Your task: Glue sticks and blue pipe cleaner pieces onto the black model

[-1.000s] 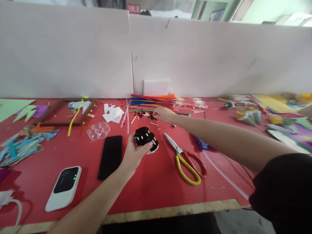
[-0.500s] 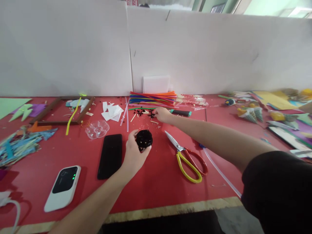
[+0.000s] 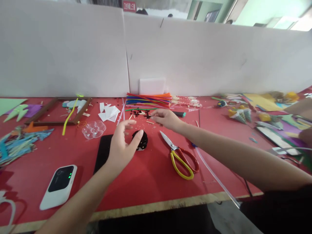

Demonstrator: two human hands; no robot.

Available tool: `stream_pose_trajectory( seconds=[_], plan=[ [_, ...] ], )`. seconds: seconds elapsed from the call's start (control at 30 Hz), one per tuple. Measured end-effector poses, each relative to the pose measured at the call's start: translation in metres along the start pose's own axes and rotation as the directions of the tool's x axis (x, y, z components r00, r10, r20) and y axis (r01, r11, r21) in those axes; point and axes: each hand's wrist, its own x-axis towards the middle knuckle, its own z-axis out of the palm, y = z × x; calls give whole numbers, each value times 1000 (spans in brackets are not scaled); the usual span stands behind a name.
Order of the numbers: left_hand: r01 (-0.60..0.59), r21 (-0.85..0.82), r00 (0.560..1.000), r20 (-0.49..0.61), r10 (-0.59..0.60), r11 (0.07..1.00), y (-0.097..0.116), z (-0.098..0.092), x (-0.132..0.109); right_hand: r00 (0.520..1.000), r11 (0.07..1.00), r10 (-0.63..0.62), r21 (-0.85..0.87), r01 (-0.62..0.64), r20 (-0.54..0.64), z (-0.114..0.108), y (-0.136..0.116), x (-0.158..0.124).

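Note:
My left hand (image 3: pixel 124 143) is open, its thumb and fingers spread around the near left side of a round black object (image 3: pixel 143 140) with small pale specks. The thumb overlaps this object, which rests on the red table; whether they touch I cannot tell. Farther back, my right hand (image 3: pixel 168 119) has its fingers bent and drawn together at the edge of a scatter of small black bits (image 3: pixel 147 114). Anything between those fingertips is too small to make out. Scissors (image 3: pixel 179 154) with one yellow and one red handle lie under my right forearm.
Colourful pipe cleaners (image 3: pixel 148 100) lie by the white partition (image 3: pixel 185 58). A black phone (image 3: pixel 102 151), a white device (image 3: pixel 58 187), a clear plastic tray (image 3: pixel 94 130) and white paper pieces (image 3: pixel 109 113) are at left. Another person's arm (image 3: pixel 301 109) shows at right.
My left hand has let go of the round black object and spread its fingers. My right hand stays by the black bits. The view has shifted slightly to the right.

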Motion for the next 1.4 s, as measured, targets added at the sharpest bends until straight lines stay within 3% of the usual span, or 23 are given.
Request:
stream_pose_trajectory(
  seconds=[0.07,0.17,0.23,0.4,0.57,0.63,0.77,0.87,0.93,0.97,1.1,1.23,1.27,1.33,1.4],
  plan=[
    [63,4,991,120,-63,998,12,-9,11,992,993,-115,-3,115,50,2,-11,-22],
    [29,81,973,225,-47,996,24,-14,20,901,895,-422,-111,432,105,4,-24,-50],
    [46,76,954,294,-66,996,28,-14,19,850,831,-521,-184,525,73,6,-26,-64],
    [168,-13,905,398,-149,986,28,-3,-4,856,830,-515,-227,509,36,9,-13,-92],
    [13,5,933,359,-14,1000,17,8,-33,897,884,-441,-183,431,-14,21,3,-116],
    [-43,13,922,385,35,999,10,11,-42,908,891,-418,-207,403,-31,25,8,-126],
    [-90,84,893,449,43,992,-6,14,-52,912,779,-409,-532,331,-31,18,22,-155],
    [-52,123,897,442,-8,991,-13,16,-55,977,571,-211,-811,129,7,4,43,-178],
    [-13,140,906,420,-48,990,-15,17,-55,996,461,-68,-883,87,62,-3,58,-186],
    [5,148,908,413,-67,989,-14,18,-54,996,449,-23,-890,86,84,-5,65,-188],
    [39,198,890,438,-124,980,-8,19,-51,987,502,155,-864,-35,50,-8,73,-177],
    [75,201,876,454,-161,977,0,22,-46,934,490,357,-844,-220,-36,-15,63,-157],
    [97,186,874,454,-174,978,1,24,-46,931,527,363,-816,-237,-36,-17,60,-154],
    [148,142,868,455,-197,979,3,29,-46,923,686,385,-669,-286,0,-21,56,-154],
    [177,90,873,446,-199,980,4,34,-49,872,831,481,-365,-420,92,-23,53,-160]
  ],
)
